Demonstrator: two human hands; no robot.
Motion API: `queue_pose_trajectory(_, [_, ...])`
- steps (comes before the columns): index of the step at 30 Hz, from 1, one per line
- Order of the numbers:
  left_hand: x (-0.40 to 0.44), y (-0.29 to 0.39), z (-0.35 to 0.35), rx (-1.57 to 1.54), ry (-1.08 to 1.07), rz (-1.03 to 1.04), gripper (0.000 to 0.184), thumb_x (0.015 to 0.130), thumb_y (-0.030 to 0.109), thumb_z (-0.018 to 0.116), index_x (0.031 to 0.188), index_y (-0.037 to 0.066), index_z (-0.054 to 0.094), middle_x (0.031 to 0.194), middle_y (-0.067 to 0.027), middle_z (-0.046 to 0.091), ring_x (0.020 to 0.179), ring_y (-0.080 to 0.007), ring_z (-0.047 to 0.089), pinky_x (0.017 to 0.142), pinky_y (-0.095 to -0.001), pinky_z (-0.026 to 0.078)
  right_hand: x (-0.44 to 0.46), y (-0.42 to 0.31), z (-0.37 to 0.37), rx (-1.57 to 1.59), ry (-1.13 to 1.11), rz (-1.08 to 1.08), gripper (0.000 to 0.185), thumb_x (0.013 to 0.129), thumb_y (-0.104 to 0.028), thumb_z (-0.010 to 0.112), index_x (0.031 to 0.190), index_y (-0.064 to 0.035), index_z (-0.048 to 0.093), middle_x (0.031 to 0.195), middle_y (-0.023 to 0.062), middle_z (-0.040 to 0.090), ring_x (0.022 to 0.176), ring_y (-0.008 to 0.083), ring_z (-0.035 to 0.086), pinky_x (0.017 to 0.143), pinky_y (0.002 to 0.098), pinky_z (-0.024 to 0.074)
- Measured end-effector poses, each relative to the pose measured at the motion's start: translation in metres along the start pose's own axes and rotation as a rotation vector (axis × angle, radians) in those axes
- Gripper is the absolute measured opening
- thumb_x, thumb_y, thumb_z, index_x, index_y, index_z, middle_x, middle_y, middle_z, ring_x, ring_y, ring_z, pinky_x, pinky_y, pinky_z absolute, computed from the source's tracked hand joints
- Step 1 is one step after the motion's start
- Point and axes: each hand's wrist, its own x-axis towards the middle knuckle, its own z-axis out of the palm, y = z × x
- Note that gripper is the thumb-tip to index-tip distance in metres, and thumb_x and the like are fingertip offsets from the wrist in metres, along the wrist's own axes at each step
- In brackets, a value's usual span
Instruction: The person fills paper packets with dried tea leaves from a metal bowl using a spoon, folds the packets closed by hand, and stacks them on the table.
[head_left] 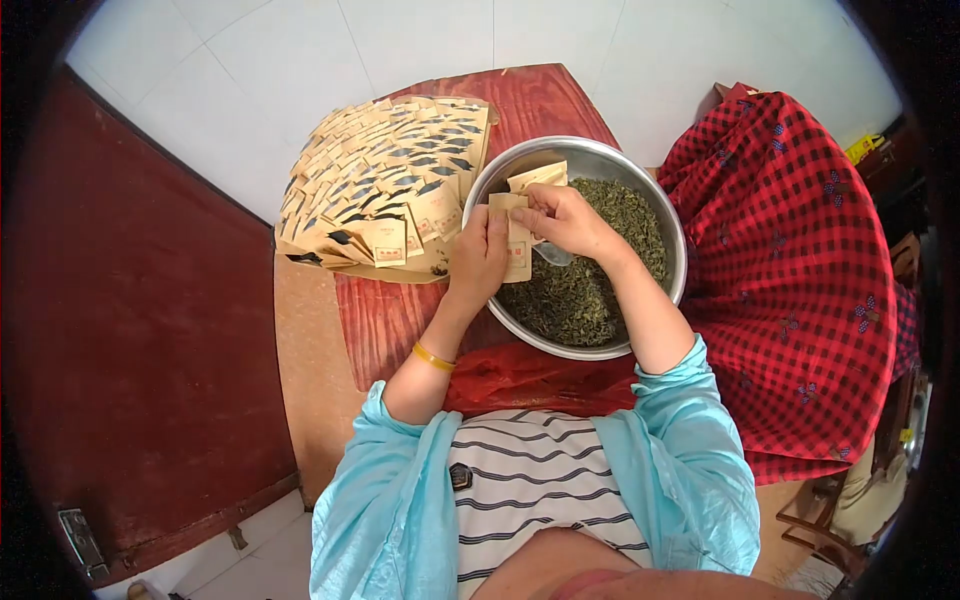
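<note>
Over a wide metal bowl [678,290] of dried green leaves [620,240], my left hand [480,255] grips a small tan paper packet [516,262] with red print, its thumb on the front face. My right hand [568,220] is closed, its thumb and fingers pinching at the packet's upper right edge. Behind my fingers, more tan packets [541,176] rest at the bowl's far side. Just below my right hand, a pale scoop [553,254] shows in the leaves, partly hidden.
Left of the bowl, many leaf-filled packets [390,170] stand packed in a shallow tray on the red wooden table [390,320]. A red checked cloth [780,300] drapes something at the right. A dark red door [140,320] stands at the left.
</note>
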Motion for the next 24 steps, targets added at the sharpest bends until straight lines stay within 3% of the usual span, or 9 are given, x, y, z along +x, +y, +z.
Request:
queue_pose_trajectory(4, [-0.001,0.008,-0.003,0.086,-0.013,0.018,0.026,0.100,0.027,0.049,0.090,0.003,0.052,0.071,-0.0200,0.060,0.065,-0.0376,0.062,0.057,-0.0446,0.045,0.004,0.011,-0.002,0.045,-0.021,0.034,0.025,0.092,-0.021,0.068,0.082,-0.0013,0.056,0.063,-0.0025,0.049,0.059,0.0047,0.047,0.053,0.0246,0.0413])
queue_pose_trajectory(6, [-0.001,0.016,-0.006,0.110,-0.106,-0.136,0.021,0.099,0.018,0.051,0.092,0.000,0.055,0.078,-0.0142,0.057,0.070,-0.0230,0.055,0.065,-0.0343,0.044,0.003,0.009,-0.002,0.009,-0.025,0.039,0.021,0.093,-0.020,0.067,0.088,-0.0006,0.060,0.065,-0.0041,0.049,0.060,0.0033,0.047,0.054,0.0229,0.0424])
queue_pose_trajectory(13, [-0.004,0.004,-0.004,-0.047,-0.087,-0.123,0.020,0.100,0.018,0.052,0.104,0.000,0.060,0.085,-0.0092,0.062,0.078,-0.0137,0.057,0.070,-0.0294,0.047,0.000,-0.002,0.000,-0.007,0.033,0.003,0.023,0.093,-0.022,0.066,0.087,0.0000,0.061,0.064,-0.0028,0.051,0.060,0.0042,0.048,0.053,0.0234,0.0433])
queue_pose_trajectory(15, [-0.004,-0.001,0.000,-0.057,-0.015,-0.013,0.023,0.099,0.024,0.052,0.093,0.002,0.054,0.071,-0.0184,0.060,0.064,-0.0329,0.063,0.058,-0.0412,0.046,0.001,-0.002,0.001,-0.018,0.046,0.020,0.024,0.094,-0.022,0.066,0.086,0.0002,0.062,0.064,-0.0024,0.052,0.060,0.0044,0.049,0.053,0.0234,0.0440])
queue_pose_trajectory(22, [-0.005,0.003,-0.001,-0.037,0.027,0.013,0.025,0.100,0.027,0.050,0.095,0.003,0.054,0.072,-0.0191,0.061,0.067,-0.0376,0.063,0.058,-0.0447,0.047,0.003,0.005,-0.002,0.025,0.017,0.073,0.023,0.094,-0.022,0.065,0.088,-0.0002,0.063,0.065,-0.0020,0.054,0.060,0.0044,0.052,0.053,0.0235,0.0466])
queue_pose_trajectory(24, [-0.005,0.005,-0.003,0.175,-0.021,0.057,0.025,0.101,0.029,0.047,0.096,0.005,0.054,0.073,-0.0208,0.062,0.069,-0.0423,0.063,0.058,-0.0496,0.046,0.005,0.011,-0.003,0.048,-0.011,0.095,0.023,0.094,-0.022,0.065,0.088,-0.0005,0.063,0.066,-0.0023,0.054,0.060,0.0041,0.051,0.053,0.0235,0.0459])
